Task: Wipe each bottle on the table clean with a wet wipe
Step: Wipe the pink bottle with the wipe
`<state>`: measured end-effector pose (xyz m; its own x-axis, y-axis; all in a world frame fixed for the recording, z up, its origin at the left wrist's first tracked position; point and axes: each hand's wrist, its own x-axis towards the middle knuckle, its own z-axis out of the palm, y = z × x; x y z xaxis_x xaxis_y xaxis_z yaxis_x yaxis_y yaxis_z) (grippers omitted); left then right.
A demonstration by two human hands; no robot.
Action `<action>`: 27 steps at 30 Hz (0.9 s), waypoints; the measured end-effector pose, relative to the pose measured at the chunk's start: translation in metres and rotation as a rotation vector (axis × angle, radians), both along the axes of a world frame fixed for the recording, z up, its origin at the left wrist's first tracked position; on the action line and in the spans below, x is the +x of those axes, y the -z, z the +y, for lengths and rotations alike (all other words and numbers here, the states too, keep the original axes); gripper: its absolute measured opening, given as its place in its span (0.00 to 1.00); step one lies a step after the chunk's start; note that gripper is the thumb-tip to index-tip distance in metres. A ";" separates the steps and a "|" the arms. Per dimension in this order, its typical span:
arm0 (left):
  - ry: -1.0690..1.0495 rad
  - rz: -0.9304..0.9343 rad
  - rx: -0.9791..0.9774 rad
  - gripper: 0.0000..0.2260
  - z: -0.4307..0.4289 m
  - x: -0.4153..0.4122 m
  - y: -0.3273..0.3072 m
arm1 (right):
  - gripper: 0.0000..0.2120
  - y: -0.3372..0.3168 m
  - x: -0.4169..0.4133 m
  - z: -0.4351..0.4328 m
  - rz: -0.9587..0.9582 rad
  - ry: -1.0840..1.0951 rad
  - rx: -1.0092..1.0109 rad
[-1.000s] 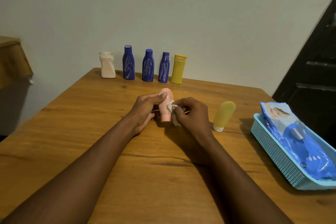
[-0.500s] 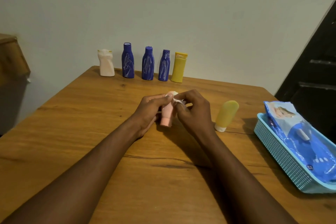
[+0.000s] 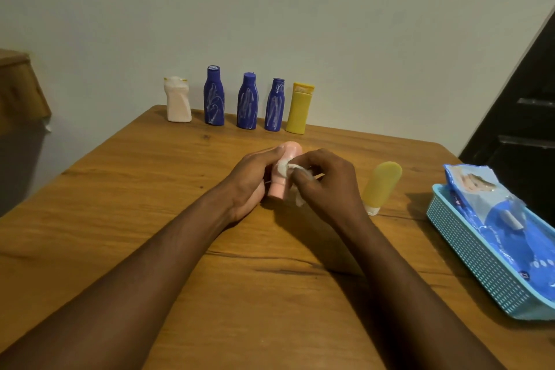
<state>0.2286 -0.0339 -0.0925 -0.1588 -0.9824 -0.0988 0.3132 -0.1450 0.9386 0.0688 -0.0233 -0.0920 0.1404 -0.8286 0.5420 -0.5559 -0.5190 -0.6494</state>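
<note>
Rightward, the teal basket (image 3: 468,249) holds one blue pack of wipes (image 3: 510,237).

Bench (image 3: 120,219): warm brown wood with a strong grain, a few small dark knots and a thin dark crack running crosswise through its middle; its far edge meets the wall.

Wall (image 3: 330,24): plain, pale and unmarked, filling the upper half of the view.

Basket (image 3: 468,255): light blue plastic with perforated sides, rectangular, set at an angle on the right side of the bench and cut off by the frame edge.

Dark structure (image 3: 522,117): black, with a slanting edge and paler horizontal bars, behind the bench at right; what it is cannot be told.

Brown furniture (image 3: 18,90): beyond the bench at far left, partly cropped.
</note>
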 end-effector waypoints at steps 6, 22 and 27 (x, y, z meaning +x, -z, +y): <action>0.073 -0.062 -0.030 0.17 0.005 -0.002 0.000 | 0.04 0.000 -0.009 -0.008 -0.134 0.135 -0.036; 0.145 0.064 0.001 0.20 0.011 0.002 0.002 | 0.10 -0.006 -0.003 0.001 -0.270 0.076 -0.021; 0.048 0.144 -0.002 0.21 0.009 0.009 0.001 | 0.08 -0.006 0.005 0.007 -0.158 -0.025 0.042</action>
<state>0.2374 -0.0246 -0.0938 -0.2178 -0.9735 -0.0698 0.4373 -0.1613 0.8847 0.0742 -0.0163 -0.0855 0.0769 -0.8484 0.5237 -0.4320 -0.5017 -0.7494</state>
